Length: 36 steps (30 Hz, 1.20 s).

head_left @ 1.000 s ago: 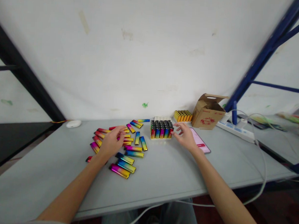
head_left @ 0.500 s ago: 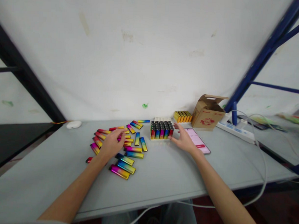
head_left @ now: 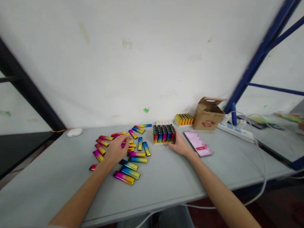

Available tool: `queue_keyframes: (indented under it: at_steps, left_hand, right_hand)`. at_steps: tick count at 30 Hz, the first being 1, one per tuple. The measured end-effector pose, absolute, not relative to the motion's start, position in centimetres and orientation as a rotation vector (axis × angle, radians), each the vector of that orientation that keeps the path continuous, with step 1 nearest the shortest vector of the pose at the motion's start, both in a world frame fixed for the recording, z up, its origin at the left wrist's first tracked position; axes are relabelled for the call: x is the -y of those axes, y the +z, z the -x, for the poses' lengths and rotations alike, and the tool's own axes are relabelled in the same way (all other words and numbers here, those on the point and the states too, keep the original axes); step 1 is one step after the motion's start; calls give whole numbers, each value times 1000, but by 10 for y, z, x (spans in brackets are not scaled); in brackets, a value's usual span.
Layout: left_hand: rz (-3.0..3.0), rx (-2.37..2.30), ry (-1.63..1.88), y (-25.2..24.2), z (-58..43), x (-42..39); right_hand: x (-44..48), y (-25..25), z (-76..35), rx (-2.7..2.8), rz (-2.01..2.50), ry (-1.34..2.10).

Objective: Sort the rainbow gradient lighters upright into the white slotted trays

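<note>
My left hand (head_left: 117, 148) is over a loose pile of lighters, its thumb and fingers drawn together. A bit of magenta shows by the fingertips, but whether it is a held lighter or one lying below I cannot tell. Shiny rainbow lighters (head_left: 130, 172) lie flat around that hand. My right hand (head_left: 179, 145) grips the right side of a tray packed with upright lighters (head_left: 163, 136), thumb at the front corner and the other fingers partly hidden behind it. Their black tops face up in rows.
Behind the packed tray is a white tray (head_left: 164, 123). Yellow upright lighters (head_left: 184, 119) stand beside an open cardboard box (head_left: 208, 117). A phone (head_left: 197, 144) lies right of my right hand. A power strip (head_left: 237, 133) and white case (head_left: 75, 132) flank the table.
My right hand has moved left and closed on the side of the packed tray. My left hand stays over the pile, with little change. The view has shifted slightly.
</note>
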<state>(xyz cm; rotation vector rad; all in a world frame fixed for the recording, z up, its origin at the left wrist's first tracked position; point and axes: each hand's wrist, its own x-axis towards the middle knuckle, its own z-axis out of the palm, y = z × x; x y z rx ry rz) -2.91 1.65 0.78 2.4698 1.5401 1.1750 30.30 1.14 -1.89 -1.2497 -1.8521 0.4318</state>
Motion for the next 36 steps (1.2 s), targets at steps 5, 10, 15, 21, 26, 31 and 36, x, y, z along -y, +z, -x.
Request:
queue_keyframes:
  at_steps: [5, 10, 15, 21, 26, 31, 36]
  left_hand:
    - [-2481, -1523, 1178, 10, 25, -15]
    - [-2479, -1487, 1144, 11, 20, -12]
    - [-2572, -1538, 1118, 9, 19, -12]
    - [-2734, -1422, 929, 6, 21, -9]
    - [-2769, -1322, 770, 7, 15, -1]
    - [-2762, -1283, 764, 6, 14, 0]
    - [-2729, -1287, 791, 4, 19, -6]
  right_hand:
    - [-18, -25, -308, 1831, 1248, 403]
    - [-17, -22, -306, 1799, 1281, 446]
    - [-16, -18, -304, 1717, 1285, 539]
    - [-17, -18, -308, 1717, 1333, 553]
    - [-17, -19, -310, 1760, 1309, 537]
    - [-18, -19, -311, 1783, 1305, 505]
    - [-18, -18, -312, 1791, 1275, 532]
